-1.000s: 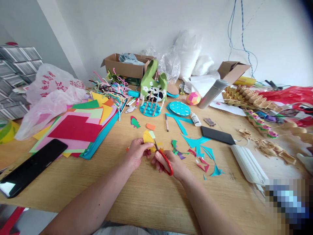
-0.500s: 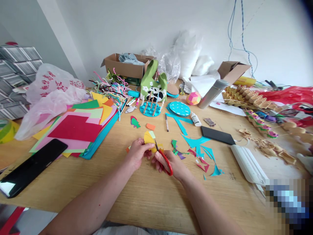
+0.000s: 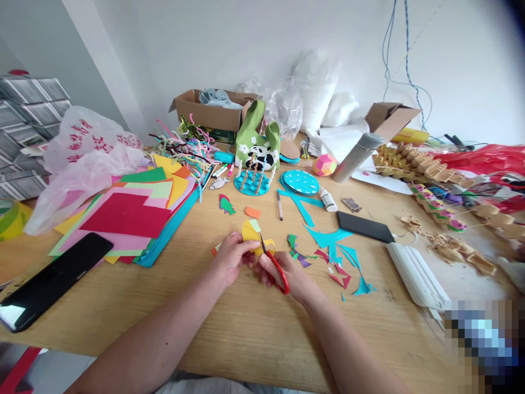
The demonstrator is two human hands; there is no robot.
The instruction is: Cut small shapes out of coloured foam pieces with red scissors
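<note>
Between the thumb and fingers of my left hand (image 3: 233,257) is a piece of yellow paper (image 3: 250,231). My right hand (image 3: 289,273) grips red-handled scissors (image 3: 281,272), their blades against the paper's right edge. Just beyond the hands lie an orange paper scrap (image 3: 252,212) and a pale green one (image 3: 254,225). Green and purple fish-like cutouts (image 3: 226,205) rest further off to the left. Right of the scissors are green and purple scraps (image 3: 292,241), red scraps (image 3: 341,276) and blue offcuts (image 3: 328,237). Some fingertips are hidden behind the paper and scissors.
Coloured sheets (image 3: 118,219) and a black phone (image 3: 57,279) lie at left. A green panda bag (image 3: 257,139) stands behind a blue disc with twisted posts (image 3: 250,185). To the right are a glue bottle (image 3: 328,200), a silver flask (image 3: 356,158) and a black flat case (image 3: 365,226).
The yellow paper has turned slightly at the blades, and a little more yellow shows to their right. Both hands stay in nearly the same place.
</note>
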